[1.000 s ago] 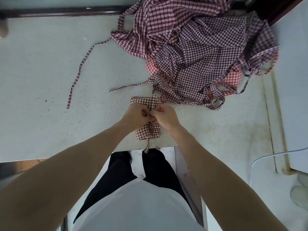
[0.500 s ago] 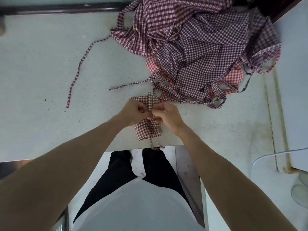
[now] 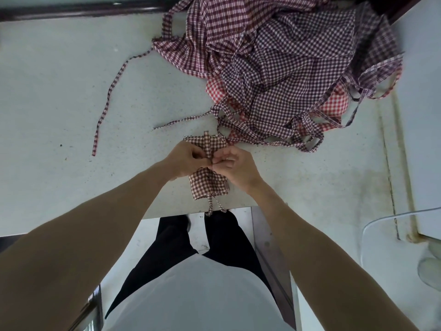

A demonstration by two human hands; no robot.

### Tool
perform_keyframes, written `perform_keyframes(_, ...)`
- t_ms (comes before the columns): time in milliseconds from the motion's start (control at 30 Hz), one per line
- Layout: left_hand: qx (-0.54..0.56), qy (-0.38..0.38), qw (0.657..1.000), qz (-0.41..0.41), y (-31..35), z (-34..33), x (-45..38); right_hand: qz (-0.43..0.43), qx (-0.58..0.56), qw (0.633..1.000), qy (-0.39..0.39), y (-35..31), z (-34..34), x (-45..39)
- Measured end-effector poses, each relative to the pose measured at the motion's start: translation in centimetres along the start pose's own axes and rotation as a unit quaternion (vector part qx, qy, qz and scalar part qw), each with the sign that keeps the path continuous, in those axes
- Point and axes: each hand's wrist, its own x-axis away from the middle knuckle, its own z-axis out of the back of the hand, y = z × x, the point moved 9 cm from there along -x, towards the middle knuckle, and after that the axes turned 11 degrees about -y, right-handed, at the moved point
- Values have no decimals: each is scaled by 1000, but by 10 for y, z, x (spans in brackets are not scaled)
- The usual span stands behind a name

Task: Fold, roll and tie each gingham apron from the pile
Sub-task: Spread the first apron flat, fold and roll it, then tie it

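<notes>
Near the front edge of a pale speckled table, a rolled apron in brown-and-white gingham, lying lengthwise away from the body. Across its middle, a strap of the same cloth, one end sticking up past the far side, two more strap ends dangling off the table's near edge. Left hand curled, fingertips pinching the strap at the roll's middle. Right hand likewise curled, thumb and fingers pinching the strap right against the left hand's, the two meeting over the roll. Just beyond, nearly touching the roll's far end, a big rumpled pile of gingham aprons in maroon, purple and red checks, reaching to the table's back right corner. From the pile, a tangle of loops spilling toward the hands, one thin tie trailing left, and a long maroon tie snaking out across the bare tabletop well to the left. Below the table edge, dark trousers and a white top.
</notes>
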Motion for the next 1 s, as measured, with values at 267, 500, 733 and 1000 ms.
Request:
perform_keyframes(267,-60,-10,998,-12,5,-2,-3,147,190,955,172,-7,-9,20)
perform_keyframes(500,-78,1,997,-20,5,-6,1,90,301,940,130,-1,-1,5)
perform_keyframes(733,-14,28,999,14,5,-5,1,147,312,930,126,-6,-4,6)
perform_keyframes(1000,-65,-34,997,26,23,-4,2,191,368,903,112,-12,-3,14)
